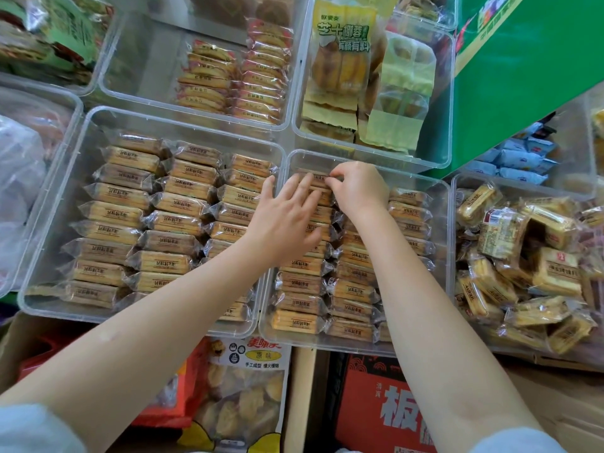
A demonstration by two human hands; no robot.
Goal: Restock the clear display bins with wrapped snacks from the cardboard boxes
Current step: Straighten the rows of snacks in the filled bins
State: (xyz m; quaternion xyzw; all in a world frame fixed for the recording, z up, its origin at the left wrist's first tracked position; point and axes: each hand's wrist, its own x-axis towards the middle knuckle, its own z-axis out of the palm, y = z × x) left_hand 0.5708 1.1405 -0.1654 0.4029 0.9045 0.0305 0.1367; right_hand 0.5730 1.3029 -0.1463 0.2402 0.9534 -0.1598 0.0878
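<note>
Snacks (183,188) in clear wrap, tan; right hand (358,188) pinches one, left hand (287,220) flat.

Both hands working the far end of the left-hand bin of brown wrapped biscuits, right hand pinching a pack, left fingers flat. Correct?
Wrong bin. The head view shows both hands in the middle bin; the left-hand bin is untouched. Right hand pinches a pack, left hand lies flat.

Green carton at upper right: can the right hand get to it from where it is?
Probably yes. The right hand pinches a wrapped snack in the middle bin; nothing but low bin walls lies between it and the green carton.
</note>
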